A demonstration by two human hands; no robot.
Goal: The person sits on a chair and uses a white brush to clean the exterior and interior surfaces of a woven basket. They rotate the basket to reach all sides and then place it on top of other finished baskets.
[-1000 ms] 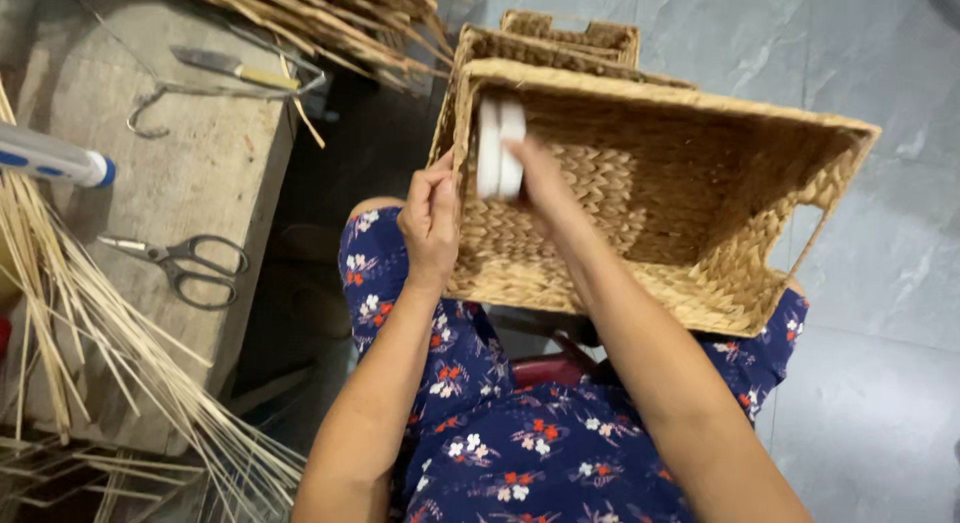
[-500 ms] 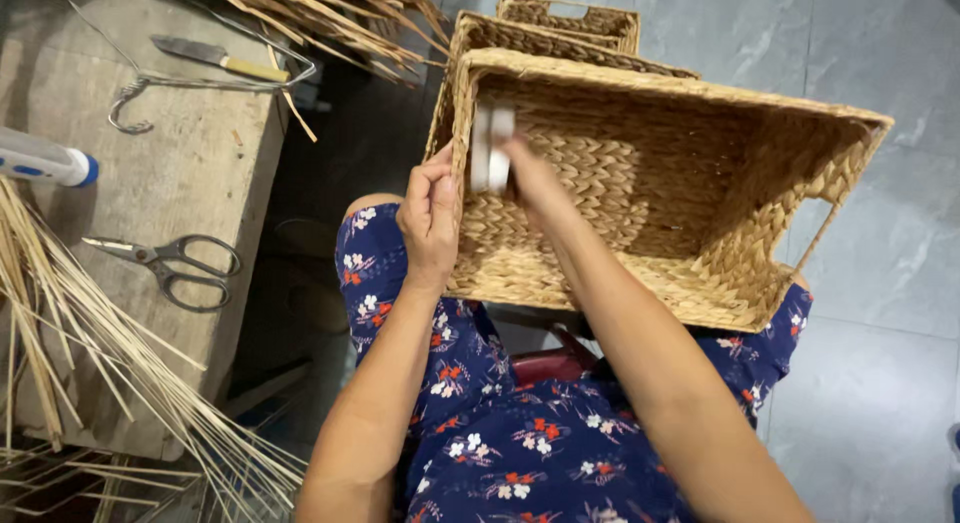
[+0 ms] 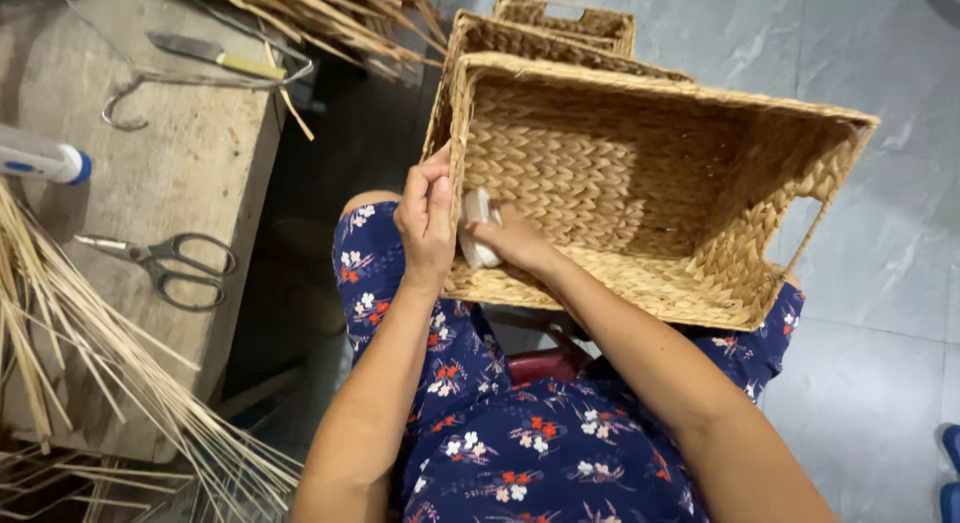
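Far left: the worktop (image 3: 200, 173) carries a white tube with a blue cap (image 3: 40, 158), a metal hook (image 3: 130, 98), a knife with a pale handle (image 3: 215, 53) and a pair of scissors (image 3: 165, 268). None of these has shifted over the last second. A sheaf of thin pale reeds (image 3: 90, 353) fans out over the worktop's near edge, and a bundle of coarser straw (image 3: 320, 13) lies at its far end.

Your left hand (image 3: 425, 218) is clamped on the left rim of the woven basket (image 3: 650, 193), thumb outside, fingers curled over the edge. Same grip as a second ago; it steadies the basket across your lap.

The change is at your right hand (image 3: 510, 243). A second ago it held the white object (image 3: 478, 228) high, at the top of the rim. Now it has dropped down inside, close to the near lower corner by your left hand. It is closed around the object, which presses against the inner wall. What the object is, I cannot tell. Judging by this, you are working your way down that inside face.

Behind the basket, two more woven baskets (image 3: 570, 28) stand on the grey tiled floor (image 3: 900, 243). At the far right bottom, a blue thing (image 3: 948, 463) is cut off by the frame.
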